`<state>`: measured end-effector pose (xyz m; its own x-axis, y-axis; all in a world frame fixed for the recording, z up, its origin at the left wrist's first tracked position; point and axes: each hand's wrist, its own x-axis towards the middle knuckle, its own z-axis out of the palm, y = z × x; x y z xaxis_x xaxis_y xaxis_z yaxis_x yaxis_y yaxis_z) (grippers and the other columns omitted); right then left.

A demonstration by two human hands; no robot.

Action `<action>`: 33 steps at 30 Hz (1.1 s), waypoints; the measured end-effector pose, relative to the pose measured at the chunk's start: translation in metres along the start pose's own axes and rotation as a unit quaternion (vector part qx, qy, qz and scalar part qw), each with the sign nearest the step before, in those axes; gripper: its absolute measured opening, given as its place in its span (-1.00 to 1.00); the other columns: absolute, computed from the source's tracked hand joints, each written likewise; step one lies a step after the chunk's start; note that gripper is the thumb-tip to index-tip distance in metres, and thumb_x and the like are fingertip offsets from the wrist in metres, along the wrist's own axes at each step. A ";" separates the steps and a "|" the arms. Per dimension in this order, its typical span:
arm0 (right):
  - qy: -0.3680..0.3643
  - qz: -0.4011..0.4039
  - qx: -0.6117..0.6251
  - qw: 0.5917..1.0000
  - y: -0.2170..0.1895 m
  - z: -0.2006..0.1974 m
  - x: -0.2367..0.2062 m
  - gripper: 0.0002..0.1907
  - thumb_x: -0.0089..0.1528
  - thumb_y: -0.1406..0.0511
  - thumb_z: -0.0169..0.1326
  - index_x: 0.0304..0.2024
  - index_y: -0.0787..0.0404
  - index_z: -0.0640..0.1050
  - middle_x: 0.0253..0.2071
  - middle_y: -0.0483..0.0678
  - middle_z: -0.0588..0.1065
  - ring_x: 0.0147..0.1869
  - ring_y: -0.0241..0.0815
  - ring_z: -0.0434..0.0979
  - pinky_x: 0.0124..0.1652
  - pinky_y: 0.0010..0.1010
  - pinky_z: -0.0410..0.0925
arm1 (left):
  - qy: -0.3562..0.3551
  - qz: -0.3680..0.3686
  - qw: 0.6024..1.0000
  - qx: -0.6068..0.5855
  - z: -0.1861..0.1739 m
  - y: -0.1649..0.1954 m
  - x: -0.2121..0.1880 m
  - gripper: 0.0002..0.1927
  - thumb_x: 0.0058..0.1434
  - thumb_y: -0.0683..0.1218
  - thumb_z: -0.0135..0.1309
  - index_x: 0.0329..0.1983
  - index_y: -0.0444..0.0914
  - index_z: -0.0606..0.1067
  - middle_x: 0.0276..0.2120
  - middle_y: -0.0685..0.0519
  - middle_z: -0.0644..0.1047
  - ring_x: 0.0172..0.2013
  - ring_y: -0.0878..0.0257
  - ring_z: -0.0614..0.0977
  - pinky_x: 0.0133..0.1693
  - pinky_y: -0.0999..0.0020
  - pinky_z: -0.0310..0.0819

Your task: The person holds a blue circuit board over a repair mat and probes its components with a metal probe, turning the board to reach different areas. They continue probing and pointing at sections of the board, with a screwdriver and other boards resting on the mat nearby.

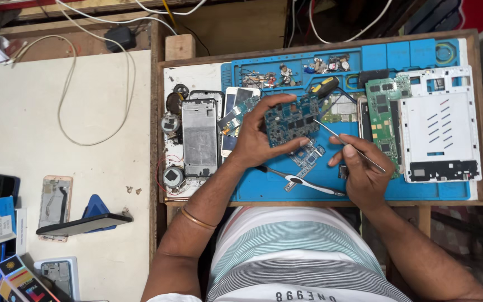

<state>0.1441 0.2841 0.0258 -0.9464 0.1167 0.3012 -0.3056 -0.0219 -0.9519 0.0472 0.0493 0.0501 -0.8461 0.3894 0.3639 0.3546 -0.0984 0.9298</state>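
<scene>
Two hands over the blue mat (264,190) on the bench. My left hand (255,140) is closed around a blue circuit board (292,120), held tilted above the mat. My right hand (361,168) pinches thin metal tweezers (345,142), tip just beside the board's right edge. A green board (384,117) lies to the right.

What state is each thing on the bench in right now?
Left hand: gripping blue circuit board, raised off blue mat.
Right hand: holding thin metal tweezers, tip at board.
Green circuit board: flat on mat, untouched.
White tablet frame: gutted, lying flat.
Grey phone chassis: opened, lying flat.
</scene>
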 end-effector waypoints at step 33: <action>-0.026 -0.038 -0.061 0.997 -0.003 0.008 0.002 -0.77 0.43 0.43 0.01 0.11 0.40 0.54 0.01 0.21 0.60 -0.18 -0.22 0.64 -0.20 -0.48 0.51 | 0.020 -0.045 0.998 0.039 -0.001 0.008 0.006 -0.16 -0.04 0.00 0.53 0.26 -0.21 0.35 0.03 -0.05 0.59 0.04 0.18 0.71 0.12 0.24 0.71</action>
<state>0.1427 0.2766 0.0298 -0.9258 0.0622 0.3728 -0.3652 0.1061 -0.9248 0.0445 0.0503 0.0596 -0.8908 0.3565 0.2818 0.3047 0.0086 0.9524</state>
